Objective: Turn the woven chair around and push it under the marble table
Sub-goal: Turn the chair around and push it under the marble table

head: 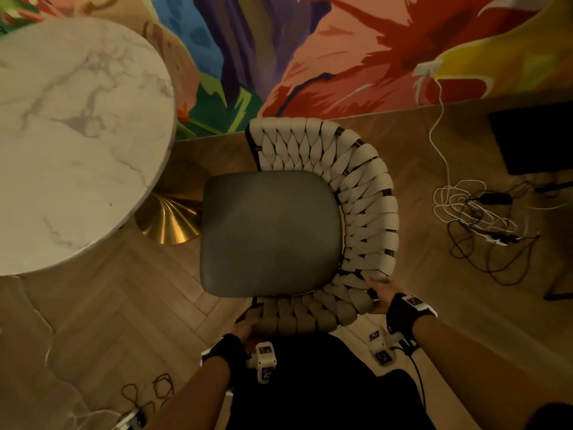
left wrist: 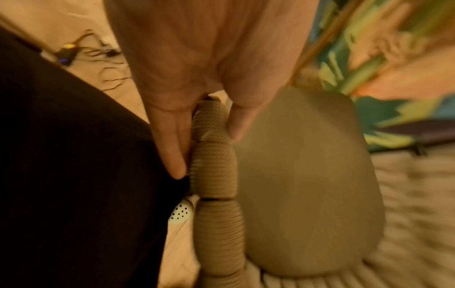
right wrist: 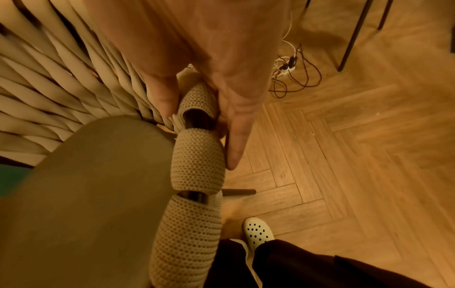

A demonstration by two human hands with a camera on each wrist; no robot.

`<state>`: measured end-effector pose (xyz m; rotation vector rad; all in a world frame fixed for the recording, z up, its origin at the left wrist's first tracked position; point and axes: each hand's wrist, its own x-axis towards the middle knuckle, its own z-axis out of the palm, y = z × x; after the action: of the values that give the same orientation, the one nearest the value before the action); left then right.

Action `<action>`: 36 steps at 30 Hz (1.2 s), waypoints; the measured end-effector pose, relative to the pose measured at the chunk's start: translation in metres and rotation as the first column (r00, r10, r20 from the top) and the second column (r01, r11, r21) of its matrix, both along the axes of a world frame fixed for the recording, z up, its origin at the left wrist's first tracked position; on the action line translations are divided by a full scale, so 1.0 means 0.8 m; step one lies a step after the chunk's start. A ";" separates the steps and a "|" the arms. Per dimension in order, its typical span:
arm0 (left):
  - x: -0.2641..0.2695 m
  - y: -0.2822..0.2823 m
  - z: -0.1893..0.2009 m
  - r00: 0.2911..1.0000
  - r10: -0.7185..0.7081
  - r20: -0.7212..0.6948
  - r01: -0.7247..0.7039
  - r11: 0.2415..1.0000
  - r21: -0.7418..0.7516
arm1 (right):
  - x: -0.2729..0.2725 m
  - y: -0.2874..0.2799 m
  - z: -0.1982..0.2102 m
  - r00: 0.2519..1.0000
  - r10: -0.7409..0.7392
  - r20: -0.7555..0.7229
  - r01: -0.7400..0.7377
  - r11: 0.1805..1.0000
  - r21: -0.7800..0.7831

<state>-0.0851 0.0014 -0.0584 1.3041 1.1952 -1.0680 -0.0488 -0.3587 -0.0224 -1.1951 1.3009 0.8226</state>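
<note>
The woven chair (head: 356,193) stands on the wood floor right of the round marble table (head: 77,135). Its grey seat cushion (head: 269,234) opens leftward toward the table's gold base (head: 173,218); the cream woven back wraps the far, right and near sides. My left hand (head: 248,328) grips the near-left end of the woven rim (left wrist: 214,171), thumb inside and fingers outside (left wrist: 172,148). My right hand (head: 383,294) grips the near-right curve of the rim (right wrist: 197,159), thumb on the inner side and fingers (right wrist: 236,136) on the outer side.
A colourful mural wall (head: 310,57) runs behind the chair. Tangled cables (head: 477,218) and a black object (head: 536,141) lie on the floor at right, more cables (head: 145,392) at lower left. My black trousers (head: 316,383) and white clog (right wrist: 258,231) are close behind the chair.
</note>
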 end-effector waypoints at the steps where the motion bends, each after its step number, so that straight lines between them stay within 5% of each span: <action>1: 0.005 -0.013 0.029 0.997 0.076 0.005 -0.076 0.997 0.016 | 0.003 -0.001 0.000 1.000 0.013 0.009 -0.013 1.000 -0.002; 4: 0.020 -0.025 0.067 0.995 0.099 0.009 -0.099 0.995 0.033 | 0.023 -0.001 0.009 0.999 0.040 0.016 -0.040 0.999 -0.016; 14: 0.104 -0.011 0.066 0.984 0.065 0.165 -0.078 0.994 0.072 | 0.126 0.020 0.027 0.995 0.093 0.037 -0.091 0.995 -0.051; 25: 0.230 0.010 0.073 0.989 0.042 0.143 -0.052 0.996 0.068 | 0.252 0.037 0.035 0.993 0.104 0.053 -0.098 0.991 -0.091; 36: 0.328 0.030 0.088 0.982 -0.048 0.183 0.039 0.998 0.050 | 0.359 0.018 -0.044 0.990 0.123 0.064 -0.119 0.991 -0.060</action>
<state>0.1774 0.0256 0.0123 1.4382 1.0616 -0.9327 0.2386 -0.3447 -0.0575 -1.3455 1.2124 0.8302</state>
